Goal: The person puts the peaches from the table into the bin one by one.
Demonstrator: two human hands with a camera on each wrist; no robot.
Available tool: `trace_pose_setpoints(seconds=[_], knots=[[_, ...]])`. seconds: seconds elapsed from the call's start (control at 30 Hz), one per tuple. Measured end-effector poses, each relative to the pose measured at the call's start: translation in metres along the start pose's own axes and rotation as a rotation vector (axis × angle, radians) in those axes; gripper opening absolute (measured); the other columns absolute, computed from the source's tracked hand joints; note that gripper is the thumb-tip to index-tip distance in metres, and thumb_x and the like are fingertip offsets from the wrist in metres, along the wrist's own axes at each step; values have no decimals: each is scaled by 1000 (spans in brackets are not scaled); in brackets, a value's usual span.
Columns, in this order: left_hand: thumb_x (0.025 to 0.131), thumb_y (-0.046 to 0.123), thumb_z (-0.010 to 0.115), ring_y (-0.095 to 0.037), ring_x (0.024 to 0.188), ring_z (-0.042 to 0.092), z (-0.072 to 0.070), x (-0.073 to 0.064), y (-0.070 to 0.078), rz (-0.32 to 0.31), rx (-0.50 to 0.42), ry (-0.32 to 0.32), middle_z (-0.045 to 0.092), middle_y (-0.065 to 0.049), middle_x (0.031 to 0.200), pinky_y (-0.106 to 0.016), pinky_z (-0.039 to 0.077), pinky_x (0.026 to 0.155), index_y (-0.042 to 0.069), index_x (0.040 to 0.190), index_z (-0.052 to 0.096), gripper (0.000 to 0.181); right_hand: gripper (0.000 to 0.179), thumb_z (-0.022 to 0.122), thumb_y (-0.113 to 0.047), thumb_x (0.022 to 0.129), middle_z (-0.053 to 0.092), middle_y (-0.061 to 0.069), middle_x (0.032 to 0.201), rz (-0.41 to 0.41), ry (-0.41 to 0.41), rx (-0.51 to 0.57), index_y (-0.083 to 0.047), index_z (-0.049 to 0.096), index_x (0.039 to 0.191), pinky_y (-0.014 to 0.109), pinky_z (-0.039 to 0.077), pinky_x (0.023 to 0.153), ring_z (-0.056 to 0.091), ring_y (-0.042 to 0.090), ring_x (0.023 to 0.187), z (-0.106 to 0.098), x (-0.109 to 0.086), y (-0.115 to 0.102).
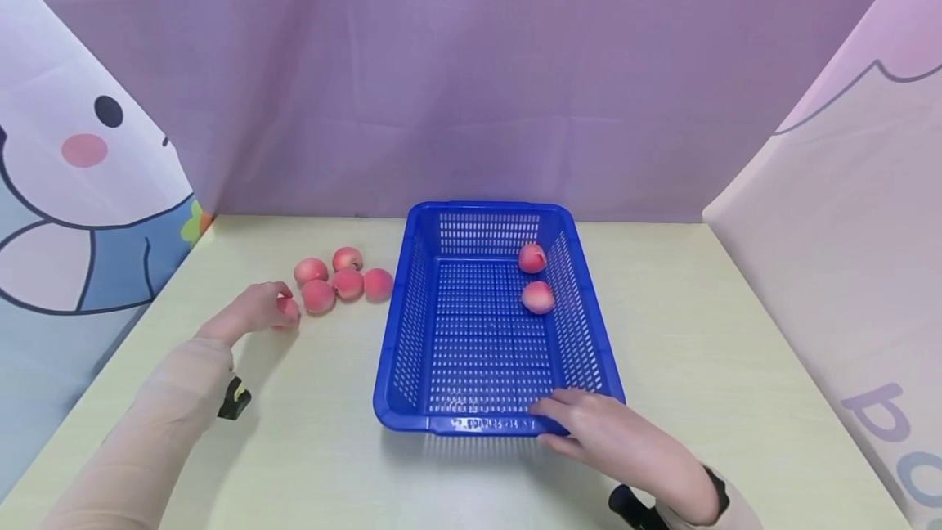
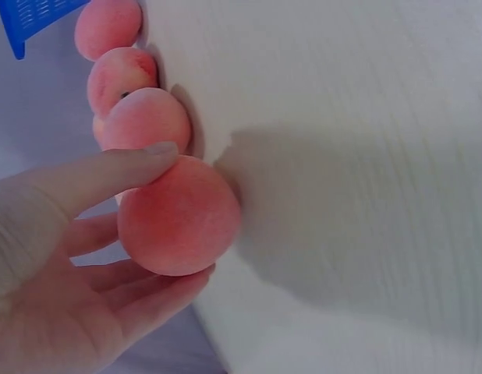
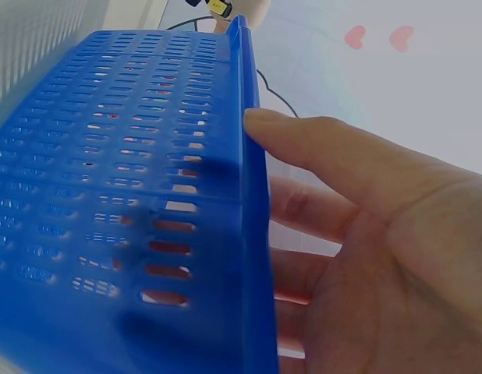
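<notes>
At the left end of a group of pink peaches, my left hand (image 1: pixel 259 309) holds one peach (image 2: pixel 179 216) between its thumb and fingers. Several other peaches (image 1: pixel 319 297) lie on the table just beyond it, close together. A blue plastic basket (image 1: pixel 499 425) with slotted walls stands in the middle. Inside it, two peaches (image 1: pixel 538 298) sit along the right wall. My right hand (image 1: pixel 599 432) grips the basket's near rim at the right corner, thumb outside and fingers reaching over to the inner side. The fingertips show partly through the slots in the right wrist view.
The pale table (image 1: pixel 692 366) reaches back to a purple cloth (image 1: pixel 471 88). Printed cloth panels (image 1: pixel 846 268) flank it on both sides. The rightmost loose peach (image 1: pixel 379 285) lies right beside the basket's left wall.
</notes>
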State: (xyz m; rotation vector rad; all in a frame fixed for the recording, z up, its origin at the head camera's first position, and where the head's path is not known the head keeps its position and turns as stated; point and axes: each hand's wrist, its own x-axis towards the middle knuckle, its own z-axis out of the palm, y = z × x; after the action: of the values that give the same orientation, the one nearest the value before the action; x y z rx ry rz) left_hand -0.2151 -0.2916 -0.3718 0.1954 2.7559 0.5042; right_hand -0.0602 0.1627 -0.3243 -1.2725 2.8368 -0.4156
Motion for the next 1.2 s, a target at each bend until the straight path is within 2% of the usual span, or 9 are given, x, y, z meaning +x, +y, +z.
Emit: trace_pose_setpoints(seconds=[0.3,0.57,0.83,1.07,1.2], knots=[[73,13,60,-15,64,53,-12,-4,6,-20,13,-86,57,-3,66,-38,42,70,-15,104,48,43,22,60,-22,82,60,-2,84,-8,11,2,-8,62,99,23,49,64,57,9,74,0,0,0],[76,15,62,-18,68,52,-27,-9,24,-37,24,-111,56,-6,72,-41,43,71,-13,107,47,45,21,61,-21,81,59,-2,83,-22,32,-13,-8,62,98,23,49,64,56,9,73,1,0,0],[74,14,61,-20,67,52,-38,-14,41,59,58,-43,56,-11,78,-40,43,69,-13,105,49,43,22,60,-22,82,60,-1,84,-26,24,-15,-8,62,99,23,49,64,57,9,74,0,0,1],[78,15,60,-23,72,53,-40,-15,58,71,62,-40,58,-10,80,-44,43,73,-11,108,50,42,22,60,-22,82,60,-1,84,-21,14,-13,-9,62,100,23,49,64,57,9,74,0,0,1],[75,14,61,-26,74,52,-43,-15,68,104,79,-4,58,-13,81,-41,43,70,-11,105,52,40,22,60,-23,83,60,-1,85,-24,7,-6,-9,61,100,24,49,64,57,10,74,1,0,2]])
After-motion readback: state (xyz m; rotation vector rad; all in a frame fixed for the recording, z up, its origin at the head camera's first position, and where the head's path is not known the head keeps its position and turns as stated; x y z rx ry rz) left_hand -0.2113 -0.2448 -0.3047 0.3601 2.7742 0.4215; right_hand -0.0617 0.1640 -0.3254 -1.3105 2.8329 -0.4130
